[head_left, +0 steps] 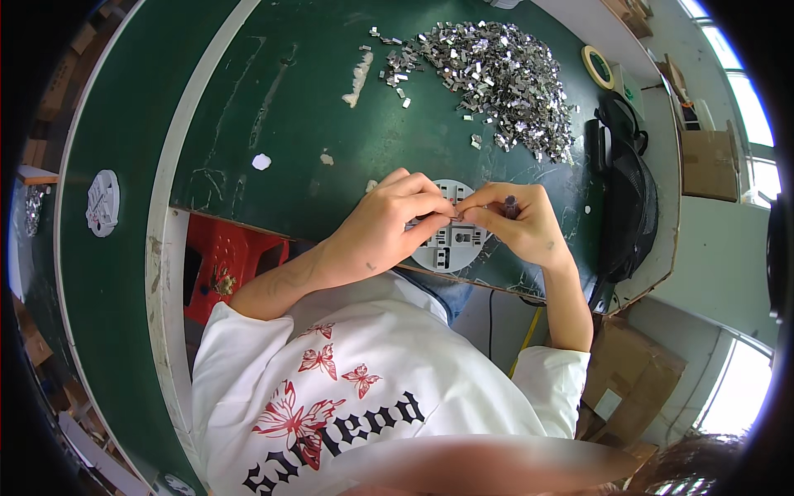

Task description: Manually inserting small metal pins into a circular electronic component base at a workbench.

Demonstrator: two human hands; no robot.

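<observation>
My left hand [399, 217] is closed in a pinch, its fingertips over the round grey plate [451, 258]. Facing it, my right hand [523, 225] is closed too, and the fingertips of both meet at one small spot above the plate. Whatever they pinch there is too small and hidden to name. A dark, stubby-ended tool handle [511, 207] sticks up between the fingers of my right hand; its other end is hidden. Rectangular slots and raised blocks cover the plate's face, several of them dark inside. The plate lies at the front edge of the green table [314, 107].
A big heap of small shiny metal pieces [513, 83] spreads at the far right. A tape roll [597, 67] and a black mesh bag [633, 207] lie along the right side. A red stool [227, 256] stands below the left front edge. Another round plate [103, 203] is far left.
</observation>
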